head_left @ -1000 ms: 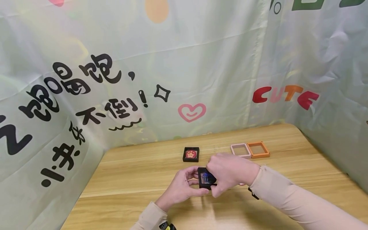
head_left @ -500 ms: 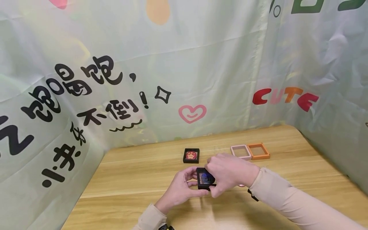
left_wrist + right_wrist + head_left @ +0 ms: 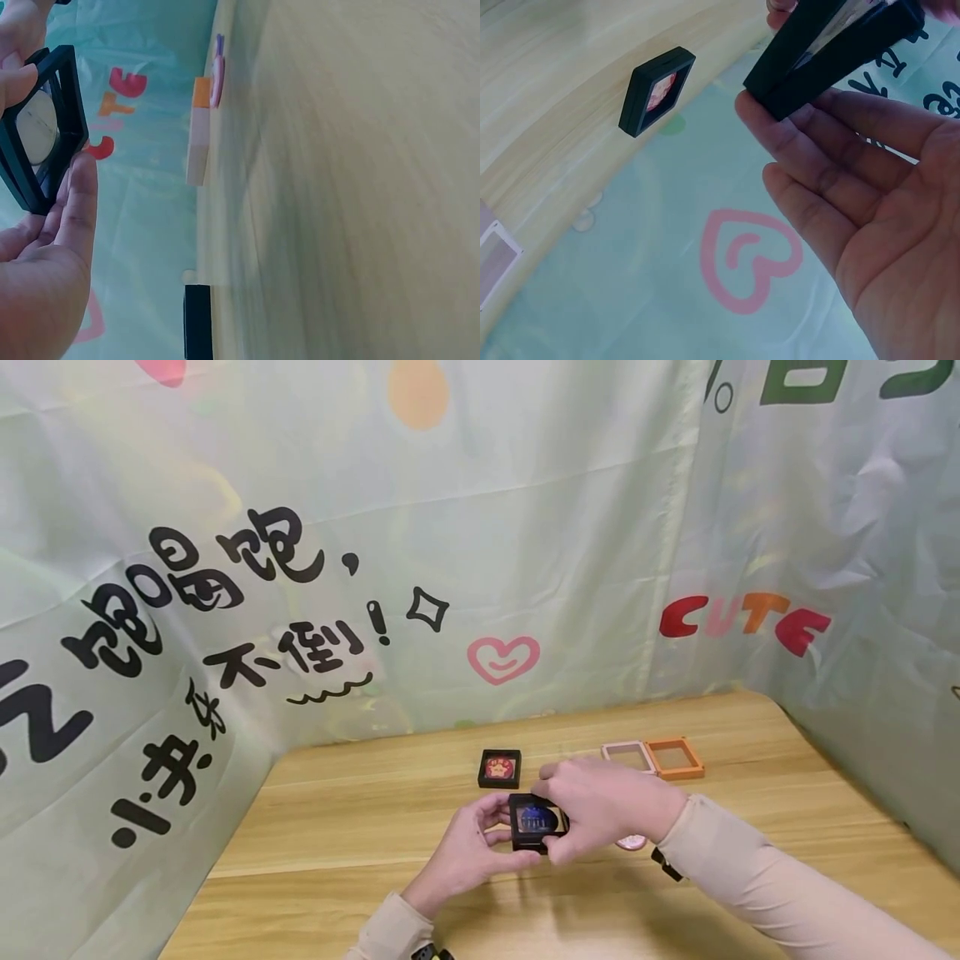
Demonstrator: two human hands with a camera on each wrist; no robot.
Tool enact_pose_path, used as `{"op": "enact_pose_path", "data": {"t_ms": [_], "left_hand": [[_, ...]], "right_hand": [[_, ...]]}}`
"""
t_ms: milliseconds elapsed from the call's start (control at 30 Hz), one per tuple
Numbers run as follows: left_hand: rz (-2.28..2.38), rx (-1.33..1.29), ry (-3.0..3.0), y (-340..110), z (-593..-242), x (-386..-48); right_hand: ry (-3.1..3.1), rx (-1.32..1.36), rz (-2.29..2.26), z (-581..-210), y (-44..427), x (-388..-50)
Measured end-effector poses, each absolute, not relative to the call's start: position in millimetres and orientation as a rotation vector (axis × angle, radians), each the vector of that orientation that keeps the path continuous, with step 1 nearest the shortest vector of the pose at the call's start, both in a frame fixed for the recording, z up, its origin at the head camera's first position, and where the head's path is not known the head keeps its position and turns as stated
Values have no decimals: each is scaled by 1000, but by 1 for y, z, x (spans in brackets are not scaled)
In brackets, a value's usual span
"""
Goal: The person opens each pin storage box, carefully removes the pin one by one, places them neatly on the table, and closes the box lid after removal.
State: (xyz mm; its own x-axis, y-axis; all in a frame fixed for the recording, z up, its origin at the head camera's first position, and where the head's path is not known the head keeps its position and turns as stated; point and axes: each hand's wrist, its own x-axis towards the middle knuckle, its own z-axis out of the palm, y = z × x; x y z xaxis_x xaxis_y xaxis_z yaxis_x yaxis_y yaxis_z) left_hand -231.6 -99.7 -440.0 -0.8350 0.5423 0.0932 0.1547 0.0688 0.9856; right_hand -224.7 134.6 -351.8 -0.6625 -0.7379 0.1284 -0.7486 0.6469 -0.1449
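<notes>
A black square display frame (image 3: pixel 527 844) with a dark blue round piece inside is held above the table between both hands. My left hand (image 3: pixel 471 850) grips its left side, thumb along the lower edge. My right hand (image 3: pixel 600 806) pinches the right side and covers part of it. In the right wrist view, the frame's two halves (image 3: pixel 840 64) stand apart in a narrow V, meeting near the fingertips. A pale disc (image 3: pixel 37 126) shows inside it in the left wrist view.
Behind the hands lies another black frame (image 3: pixel 499 770) with a red round piece. A pink frame (image 3: pixel 622 745) and an orange frame (image 3: pixel 681 772) adjoin at the back right. A pinkish round piece (image 3: pixel 632 842) is partly hidden by my right hand. A printed curtain (image 3: pixel 585 568) surrounds the table.
The held frame has shifted slightly left and turned, so more of the blue piece shows. My right fingers have moved a little along its edge. More of the pinkish round piece is visible.
</notes>
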Motion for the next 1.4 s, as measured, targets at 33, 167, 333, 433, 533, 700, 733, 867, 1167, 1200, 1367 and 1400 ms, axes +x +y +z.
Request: {"op": "enact_pose_path", "data": {"t_ms": [33, 167, 333, 433, 533, 700, 733, 867, 1167, 1200, 1367, 1400], "left_hand": [[1830, 700, 2053, -100, -440, -232], [1839, 714, 2042, -100, -438, -233], [1848, 714, 2023, -99, -438, -233], [1852, 713, 2017, -99, -438, -233], [1855, 714, 2012, -99, -437, -233], [1854, 730, 2010, -98, -437, -233], [1854, 731, 2008, -97, -437, -233], [1853, 722, 1994, -98, -436, -233], [1855, 700, 1999, -96, -435, -231], [1857, 695, 2004, -96, -435, -231], [1866, 683, 2034, -97, -436, -232], [1867, 680, 2037, -97, -436, -232]], "right_hand": [[-2797, 1264, 306, -352, 136, -225], [-2787, 1275, 374, -353, 139, -227], [-2785, 1292, 463, -354, 142, -231], [-2788, 1292, 521, -354, 144, -232], [-2801, 1282, 579, -354, 145, -234], [-2841, 1259, 663, -355, 148, -236], [-2849, 1257, 674, -355, 149, -237], [-2843, 1273, 723, -357, 150, -240], [-2814, 1259, 817, -359, 154, -245], [-2808, 1258, 826, -359, 154, -245], [-2779, 1242, 908, -359, 156, -249], [-2771, 1242, 929, -359, 156, -250]]}}
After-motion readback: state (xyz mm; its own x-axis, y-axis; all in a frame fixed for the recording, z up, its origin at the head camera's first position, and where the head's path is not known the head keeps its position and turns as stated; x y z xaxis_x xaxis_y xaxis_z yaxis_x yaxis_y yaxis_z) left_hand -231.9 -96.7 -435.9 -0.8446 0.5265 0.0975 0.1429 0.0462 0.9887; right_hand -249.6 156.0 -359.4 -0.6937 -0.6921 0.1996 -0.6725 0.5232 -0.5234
